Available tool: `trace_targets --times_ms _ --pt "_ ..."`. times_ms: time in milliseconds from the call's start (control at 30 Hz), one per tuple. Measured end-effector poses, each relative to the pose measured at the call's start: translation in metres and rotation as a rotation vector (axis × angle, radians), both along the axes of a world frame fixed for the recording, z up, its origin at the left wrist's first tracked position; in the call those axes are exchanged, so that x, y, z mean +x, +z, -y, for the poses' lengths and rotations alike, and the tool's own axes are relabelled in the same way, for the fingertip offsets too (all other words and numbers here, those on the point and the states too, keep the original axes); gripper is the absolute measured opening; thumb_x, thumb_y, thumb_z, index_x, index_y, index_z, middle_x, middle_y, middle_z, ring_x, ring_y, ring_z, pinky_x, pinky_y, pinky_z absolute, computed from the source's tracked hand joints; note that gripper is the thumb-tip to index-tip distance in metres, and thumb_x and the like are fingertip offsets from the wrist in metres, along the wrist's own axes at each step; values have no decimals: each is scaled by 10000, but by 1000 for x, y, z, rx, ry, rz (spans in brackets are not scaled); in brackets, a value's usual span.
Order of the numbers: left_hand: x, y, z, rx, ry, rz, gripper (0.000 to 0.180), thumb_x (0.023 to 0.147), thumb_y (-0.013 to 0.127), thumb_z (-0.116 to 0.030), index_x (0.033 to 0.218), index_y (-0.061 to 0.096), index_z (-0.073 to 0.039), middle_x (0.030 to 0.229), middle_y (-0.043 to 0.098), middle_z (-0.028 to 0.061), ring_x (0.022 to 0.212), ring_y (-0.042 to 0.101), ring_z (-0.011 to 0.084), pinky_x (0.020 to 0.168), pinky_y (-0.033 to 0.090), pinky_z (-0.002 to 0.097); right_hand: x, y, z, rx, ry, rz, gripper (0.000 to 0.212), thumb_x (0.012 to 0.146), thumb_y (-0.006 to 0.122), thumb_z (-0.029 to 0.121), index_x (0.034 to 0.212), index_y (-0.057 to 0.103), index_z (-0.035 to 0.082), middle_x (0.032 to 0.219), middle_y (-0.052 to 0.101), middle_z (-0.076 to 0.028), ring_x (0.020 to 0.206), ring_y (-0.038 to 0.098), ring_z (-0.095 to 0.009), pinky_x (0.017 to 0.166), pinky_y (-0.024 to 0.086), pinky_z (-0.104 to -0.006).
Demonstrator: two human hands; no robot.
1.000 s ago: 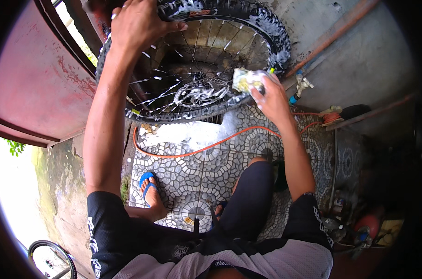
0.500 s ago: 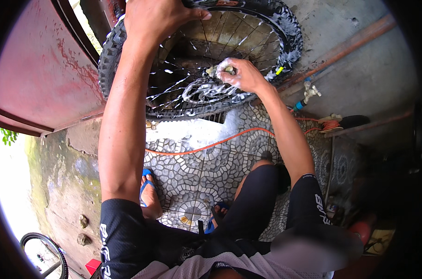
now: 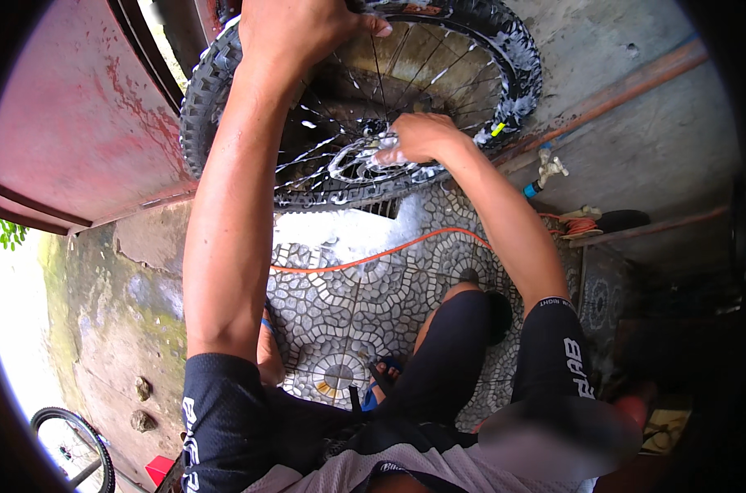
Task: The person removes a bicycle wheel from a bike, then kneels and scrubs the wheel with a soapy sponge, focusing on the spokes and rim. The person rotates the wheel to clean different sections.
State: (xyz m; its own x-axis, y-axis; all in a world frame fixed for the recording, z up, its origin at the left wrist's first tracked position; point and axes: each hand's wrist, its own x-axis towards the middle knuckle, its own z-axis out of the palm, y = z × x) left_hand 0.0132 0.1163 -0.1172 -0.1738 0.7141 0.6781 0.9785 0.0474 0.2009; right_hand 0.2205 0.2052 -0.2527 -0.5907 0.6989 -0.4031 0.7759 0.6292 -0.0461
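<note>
A soapy bicycle wheel (image 3: 525, 62) with a knobby black tyre stands upright in front of me. White foam clings to its tyre, spokes and brake disc (image 3: 344, 167). My left hand (image 3: 295, 29) is closed over the upper left of the tyre, its thumb stretched along the rim; its other fingers are mostly out of sight. Beside the hub, my right hand (image 3: 422, 138) is closed and bent down over the disc, with foam on its fingertips. Whatever lies inside those fingers is hidden by the back of the hand.
An orange hose (image 3: 373, 259) crosses the patterned stone floor (image 3: 324, 320) below white suds (image 3: 332, 234). A tap (image 3: 550, 167) juts from the grey wall at right, under a slanting rusty pipe (image 3: 619, 94). A red metal panel (image 3: 77, 115) stands left. Another bicycle wheel (image 3: 102, 448) is lower left.
My right hand has turned from a pinch round a pale yellowish lump at the hub to fingers pointing down over the disc. The lump no longer shows. My left hand still grips the tyre.
</note>
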Motion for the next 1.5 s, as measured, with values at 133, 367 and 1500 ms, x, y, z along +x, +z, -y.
trace_targets --times_ms 133,367,1500 --pt "2 2 3 0 15 5 770 625 942 -514 1199 666 -83 1137 715 138 1154 667 338 1015 467 514 -7 11 -4 -125 51 50 802 815 733 717 1140 763 -16 1132 755 -235 1099 708 -414 972 539 -460" --pt "8 4 4 11 44 15 742 620 946 -503 1175 668 -96 1130 719 129 1155 667 327 1010 469 510 18 1 -9 -406 -166 -295 752 889 693 655 1341 708 55 1401 655 -188 1320 598 -303 1125 431 -418" --pt "11 1 -8 17 48 7 688 623 961 -454 1114 684 -59 1112 735 142 1140 682 341 999 483 532 -9 -1 -19 -321 220 -124 1293 791 655 852 1697 60 147 1586 479 -233 1394 554 -365 1138 454 -427"
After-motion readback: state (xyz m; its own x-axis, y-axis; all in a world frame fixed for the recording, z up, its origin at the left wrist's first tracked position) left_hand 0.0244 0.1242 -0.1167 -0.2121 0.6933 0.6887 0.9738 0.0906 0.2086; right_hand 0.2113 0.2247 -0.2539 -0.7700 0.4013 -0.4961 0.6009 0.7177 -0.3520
